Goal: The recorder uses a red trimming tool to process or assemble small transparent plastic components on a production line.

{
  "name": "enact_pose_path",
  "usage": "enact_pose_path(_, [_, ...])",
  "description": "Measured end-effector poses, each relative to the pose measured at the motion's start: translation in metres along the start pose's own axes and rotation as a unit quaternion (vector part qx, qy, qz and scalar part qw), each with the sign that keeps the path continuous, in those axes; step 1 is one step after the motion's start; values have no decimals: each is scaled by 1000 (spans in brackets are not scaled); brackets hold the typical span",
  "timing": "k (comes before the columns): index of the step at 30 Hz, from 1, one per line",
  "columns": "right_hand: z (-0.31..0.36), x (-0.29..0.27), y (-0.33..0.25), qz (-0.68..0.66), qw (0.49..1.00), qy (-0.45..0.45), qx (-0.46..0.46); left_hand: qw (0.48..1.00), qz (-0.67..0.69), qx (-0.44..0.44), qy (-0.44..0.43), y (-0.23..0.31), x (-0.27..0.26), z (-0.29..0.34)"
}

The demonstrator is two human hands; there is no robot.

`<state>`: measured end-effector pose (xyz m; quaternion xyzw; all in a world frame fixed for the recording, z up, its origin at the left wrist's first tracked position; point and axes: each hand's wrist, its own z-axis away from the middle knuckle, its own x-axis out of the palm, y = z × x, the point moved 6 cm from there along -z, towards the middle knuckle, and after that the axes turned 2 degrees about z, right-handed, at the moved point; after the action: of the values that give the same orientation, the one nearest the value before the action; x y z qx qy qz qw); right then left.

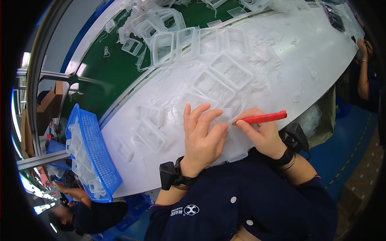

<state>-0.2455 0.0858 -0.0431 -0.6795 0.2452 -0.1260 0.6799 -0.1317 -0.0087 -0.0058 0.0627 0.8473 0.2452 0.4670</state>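
Note:
My left hand (202, 138) pinches a small translucent plastic piece (226, 114) between thumb and index finger, its other fingers raised. In my right hand (263, 132) is a slim red-handled tool (265, 117), closed in the fingers like a pen. The tool's tip meets the plastic near my left thumb; the exact kind of tip is too small to make out. Just beyond my hands lie clear plastic frames, among them a rectangular frame (214, 87) and another frame (231, 71). More translucent pieces (149, 134) rest left of my left hand.
A blue basket (94, 146) of clear parts stands at the table's left end. Past the white table (313, 52) runs a green surface (98, 74) with heaped frames. At right hangs an open bag (323, 120) with clear scraps. Co-workers are at lower left and far right.

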Motion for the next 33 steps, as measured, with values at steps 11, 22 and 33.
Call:
enact_pose_path(11, [2,1,-8,186,975,75,-95,927,189,-20,322,11,-130,63])
enact_pose_path(22, [6,-9,-3,116,992,40,-13,929,-147,-255,225,-120,-198,62])
enact_pose_path(33, [-35,-23,-38,-87,996,1,-14,984,-65,-157,-55,-93,-37,-20])
